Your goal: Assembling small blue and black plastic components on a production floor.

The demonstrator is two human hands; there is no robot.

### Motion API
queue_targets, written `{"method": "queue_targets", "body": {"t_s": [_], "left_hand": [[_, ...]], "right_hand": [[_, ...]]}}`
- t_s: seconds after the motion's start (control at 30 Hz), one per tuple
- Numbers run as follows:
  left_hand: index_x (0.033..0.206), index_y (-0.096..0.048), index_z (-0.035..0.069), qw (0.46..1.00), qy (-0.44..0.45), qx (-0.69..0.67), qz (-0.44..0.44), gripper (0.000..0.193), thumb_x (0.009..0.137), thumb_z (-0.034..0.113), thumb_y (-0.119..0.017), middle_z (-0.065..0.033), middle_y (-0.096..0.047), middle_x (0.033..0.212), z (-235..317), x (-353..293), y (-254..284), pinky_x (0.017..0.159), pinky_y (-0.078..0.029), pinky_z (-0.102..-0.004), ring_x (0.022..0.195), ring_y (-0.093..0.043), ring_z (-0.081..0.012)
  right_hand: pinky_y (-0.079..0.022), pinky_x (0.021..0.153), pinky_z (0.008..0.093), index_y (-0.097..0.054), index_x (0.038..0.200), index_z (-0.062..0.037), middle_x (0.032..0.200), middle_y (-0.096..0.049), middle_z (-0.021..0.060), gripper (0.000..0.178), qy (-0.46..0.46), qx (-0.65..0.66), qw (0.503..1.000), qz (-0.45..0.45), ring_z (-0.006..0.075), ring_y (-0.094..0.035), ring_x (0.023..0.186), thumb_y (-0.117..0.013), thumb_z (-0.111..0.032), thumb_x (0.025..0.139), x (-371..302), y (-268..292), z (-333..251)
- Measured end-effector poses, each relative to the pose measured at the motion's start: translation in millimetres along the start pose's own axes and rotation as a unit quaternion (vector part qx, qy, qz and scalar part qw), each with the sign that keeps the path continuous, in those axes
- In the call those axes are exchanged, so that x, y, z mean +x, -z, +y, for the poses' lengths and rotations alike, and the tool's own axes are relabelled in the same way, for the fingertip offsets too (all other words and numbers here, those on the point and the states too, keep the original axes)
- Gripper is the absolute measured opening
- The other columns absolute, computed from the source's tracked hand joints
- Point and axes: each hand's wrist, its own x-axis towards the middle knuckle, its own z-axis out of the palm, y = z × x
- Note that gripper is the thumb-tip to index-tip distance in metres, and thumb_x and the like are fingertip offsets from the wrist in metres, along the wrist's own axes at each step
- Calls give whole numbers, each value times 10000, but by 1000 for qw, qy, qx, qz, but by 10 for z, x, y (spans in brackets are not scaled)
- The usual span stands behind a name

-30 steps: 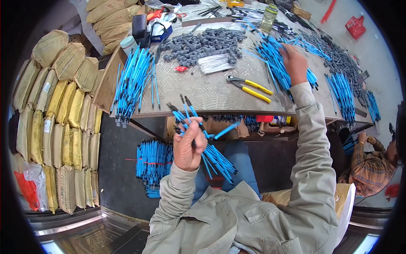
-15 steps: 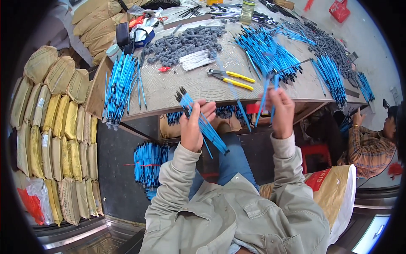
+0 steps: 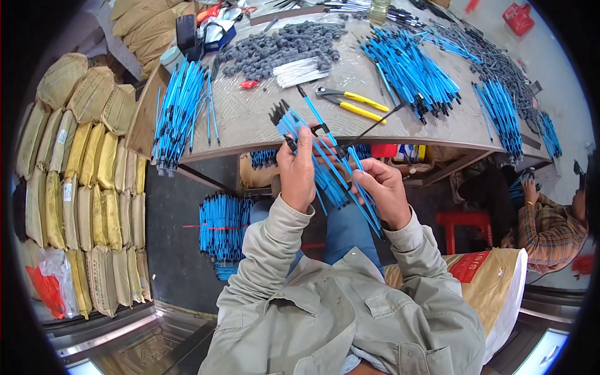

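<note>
My left hand (image 3: 297,169) is closed around a bundle of thin blue rods (image 3: 330,185) with black tips, held slanting over my lap just off the table's front edge. Beside it, my right hand (image 3: 382,186) pinches a few more blue rods (image 3: 314,109) with black fittings. One of these reaches up past the bundle towards the tabletop. From the fittings a thin black stem (image 3: 375,127) sticks out to the upper right. The two groups of rods cross between my hands, and I cannot tell exactly where they touch.
Yellow-handled pliers (image 3: 353,103), grey fittings (image 3: 281,50) and white strips (image 3: 301,72) lie on the table (image 3: 250,115). Blue rods are piled left (image 3: 181,112) and right (image 3: 412,75). A tied stack (image 3: 222,228) stands below. Another person (image 3: 550,215) sits at the right.
My right hand has moved left and down, bringing its blue rods against the bundle. My left hand has shifted slightly right and still holds the bundle.
</note>
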Motion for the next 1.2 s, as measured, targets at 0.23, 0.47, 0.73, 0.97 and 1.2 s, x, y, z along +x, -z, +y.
{"method": "queue_targets", "body": {"t_s": [0.23,0.47,0.73,0.97,1.2], "left_hand": [[999,-580,66,996,-57,-2,69,138,902,163,-563,-5,-533,649,16,121,216,473,-375,-195,515,-452,-65],[1004,-575,60,995,6,-82,56,141,911,163,-547,-46,-573,657,315,51,432,506,-415,-208,565,-533,-108],[1023,-543,49,979,115,-158,-59,234,959,260,-465,-158,-667,853,447,-110,583,749,-540,-346,858,-664,-292],[992,-559,15,972,163,-112,-126,258,963,250,-458,-190,-656,964,71,-255,394,800,-523,-336,907,-651,-279],[1101,-541,4,974,174,-75,-124,302,965,258,-448,-190,-642,1018,-187,-267,356,792,-520,-320,899,-649,-259]], "right_hand": [[-428,561,191,-599,967,2,755,-622,42,132,17,-108,992,-54,95,-526,636,-562,-58,855,294,-111,-38],[-493,582,325,-669,816,-36,802,-638,108,145,264,-645,677,236,221,-593,691,-601,-164,812,2224,1092,-178],[-477,525,415,-628,776,-66,794,-614,129,139,133,-861,439,221,303,-614,682,-518,-150,787,2718,1534,-120],[-456,532,393,-602,993,-147,830,-669,84,193,261,-677,551,412,297,-621,643,-531,-282,876,1986,1239,-868],[-427,533,250,-628,999,-36,742,-633,38,166,402,-453,669,430,125,-523,575,-591,-91,848,591,734,-990]]}}
